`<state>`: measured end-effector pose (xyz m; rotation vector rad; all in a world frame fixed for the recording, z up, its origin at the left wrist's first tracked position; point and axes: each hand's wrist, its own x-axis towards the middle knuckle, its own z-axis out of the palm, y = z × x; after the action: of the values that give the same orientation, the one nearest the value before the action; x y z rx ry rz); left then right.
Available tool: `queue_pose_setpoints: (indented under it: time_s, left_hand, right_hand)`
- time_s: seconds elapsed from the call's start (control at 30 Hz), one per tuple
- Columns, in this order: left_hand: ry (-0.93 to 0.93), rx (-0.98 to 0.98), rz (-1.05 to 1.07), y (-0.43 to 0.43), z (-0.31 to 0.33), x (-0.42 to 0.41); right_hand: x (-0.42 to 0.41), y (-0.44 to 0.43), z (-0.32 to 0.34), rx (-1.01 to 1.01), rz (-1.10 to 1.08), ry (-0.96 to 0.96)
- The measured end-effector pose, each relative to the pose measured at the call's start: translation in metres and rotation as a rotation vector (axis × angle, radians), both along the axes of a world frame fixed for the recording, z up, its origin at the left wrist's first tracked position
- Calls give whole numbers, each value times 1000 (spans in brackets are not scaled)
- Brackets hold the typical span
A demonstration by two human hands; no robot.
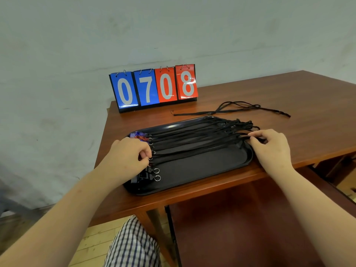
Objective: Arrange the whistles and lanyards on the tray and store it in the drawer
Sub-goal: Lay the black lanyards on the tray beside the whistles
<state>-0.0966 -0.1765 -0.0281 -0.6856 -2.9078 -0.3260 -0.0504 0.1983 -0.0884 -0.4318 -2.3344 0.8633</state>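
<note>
Lanyards strung between your grips
Left grip (133,153) pinches a lanyard ring at 9 o'clock on the tray (202,170); right grip (269,145) pinches black lanyards (192,143) at 3 o'clock.

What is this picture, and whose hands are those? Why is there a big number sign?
A person wears a camera on their head, so you see their own hands from above. On the wooden table sits a black tray with black lanyards laid in rows. The left hand pinches a ring at one end; the right hand pinches the far end of a lanyard. Loose lanyards lie behind the tray. The scoreboard reads 0708.
</note>
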Motion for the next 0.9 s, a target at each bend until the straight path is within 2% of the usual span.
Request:
queue_pose_setpoints:
  time_s: [0.27,0.47,0.67,0.8,0.9]
  left_hand:
    - [61,11,-7,18,12,-13]
    - [60,60,-111,65,34,-51]
    - [-16,97,-73,110,35,-122]
    - [-76,32,-14,128,18,-169]
    - [-71,-50,22,134,4,-193]
  right_hand:
    - [-2,2,3,-50,13,98]
    - [-34,12,18,2,47,64]
    - [-95,38,28,-25,74,-60]
    - [-139,63,26,210,87,-265]
    - [-163,72,24,264,150,-414]
